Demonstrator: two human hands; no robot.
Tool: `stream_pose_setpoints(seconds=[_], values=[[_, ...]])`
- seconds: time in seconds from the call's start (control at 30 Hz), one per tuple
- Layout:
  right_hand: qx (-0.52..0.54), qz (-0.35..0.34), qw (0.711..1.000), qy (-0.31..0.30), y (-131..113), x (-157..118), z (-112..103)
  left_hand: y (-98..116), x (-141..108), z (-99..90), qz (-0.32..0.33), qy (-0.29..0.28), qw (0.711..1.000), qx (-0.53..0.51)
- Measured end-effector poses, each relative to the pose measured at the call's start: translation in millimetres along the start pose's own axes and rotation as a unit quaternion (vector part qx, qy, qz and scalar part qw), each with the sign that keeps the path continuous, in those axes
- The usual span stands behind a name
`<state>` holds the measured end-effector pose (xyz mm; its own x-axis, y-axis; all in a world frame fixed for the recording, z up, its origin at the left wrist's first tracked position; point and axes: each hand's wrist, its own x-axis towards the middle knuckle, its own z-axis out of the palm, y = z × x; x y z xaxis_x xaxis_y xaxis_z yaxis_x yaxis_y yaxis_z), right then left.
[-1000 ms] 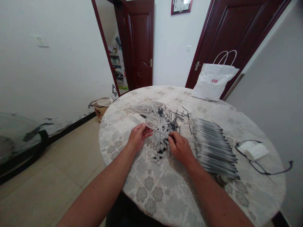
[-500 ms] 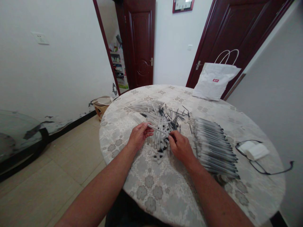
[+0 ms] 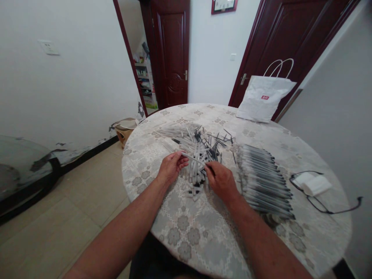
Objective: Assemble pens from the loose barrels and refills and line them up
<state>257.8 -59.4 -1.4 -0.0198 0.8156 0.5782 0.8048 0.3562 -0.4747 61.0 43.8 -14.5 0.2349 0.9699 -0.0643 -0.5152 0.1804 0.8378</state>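
A slim pen (image 3: 193, 157) with a pale barrel spans the gap between my hands, tilted down to the right. My left hand (image 3: 172, 166) pinches its left end between thumb and forefinger, the other fingers curled loosely. Around the right end close the fingers of my right hand (image 3: 222, 179), which hide that tip. Beneath the pen lies a loose heap of white and black pen caps (image 3: 195, 174). Dark thin pen parts (image 3: 216, 144) are scattered behind the right hand, and clear barrels (image 3: 177, 130) lie behind the left. Many assembled-looking pens (image 3: 263, 180) form a neat row right of my right hand.
All this lies on a round table with a floral tablecloth (image 3: 183, 232). Eyeglasses (image 3: 319, 207) and a folded white tissue (image 3: 315, 185) rest at the right. A white paper bag (image 3: 263, 99) stands at the back right edge. A stool (image 3: 124, 131) is beyond the left edge.
My right hand has shifted slightly left along the pen, toward my left hand. The left hand keeps its pinch in nearly the same place.
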Motion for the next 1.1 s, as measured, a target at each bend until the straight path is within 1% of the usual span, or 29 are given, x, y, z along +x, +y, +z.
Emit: stream_pose_setpoints(seconds=[0.1,0.17,0.23,0.3,0.37,0.43,0.5,0.77,0.83,0.97,1.1], values=[[0.016,0.019,1.0,-0.002,-2.3,1.5,-1.9,-2.7,0.8,0.8,0.001,0.005,1.0,-0.011],[0.037,0.045,0.998,-0.002,-2.9,2.7,-4.0,-4.3,1.0,1.5,0.005,0.003,1.0,-0.013],[0.072,0.082,0.994,-0.003,-2.4,3.9,-5.8,-5.3,0.9,2.3,0.008,-0.001,1.0,-0.01],[0.126,0.133,0.983,-0.013,-1.4,5.0,-6.6,-5.6,0.3,3.1,0.011,-0.005,1.0,-0.004],[0.201,0.194,0.96,-0.03,-0.5,6.0,-6.3,-5.4,-0.5,3.6,0.013,-0.011,1.0,-0.001],[0.279,0.253,0.925,-0.044,0.2,7.1,-5.5,-4.8,-1.3,4.0,0.015,-0.016,1.0,0.002],[0.343,0.298,0.889,-0.052,0.6,8.1,-4.8,-4.1,-2.2,4.5,0.015,-0.023,1.0,0.004],[0.491,0.405,0.768,-0.063,0.2,9.3,-5.6,-2.8,-2.0,3.4,0.011,-0.039,0.999,0.014],[0.501,0.415,0.756,-0.067,-1.1,9.2,-6.9,-2.3,-1.7,2.5,0.007,-0.046,0.999,0.019],[0.51,0.424,0.745,-0.067,-3.5,9.3,-9.9,0.2,-3.6,3.4,0.005,-0.047,0.999,0.024],[0.546,0.452,0.7,-0.088,-2.9,10.0,-10.7,2.0,-6.4,6.6,0.01,-0.044,0.999,0.027]])
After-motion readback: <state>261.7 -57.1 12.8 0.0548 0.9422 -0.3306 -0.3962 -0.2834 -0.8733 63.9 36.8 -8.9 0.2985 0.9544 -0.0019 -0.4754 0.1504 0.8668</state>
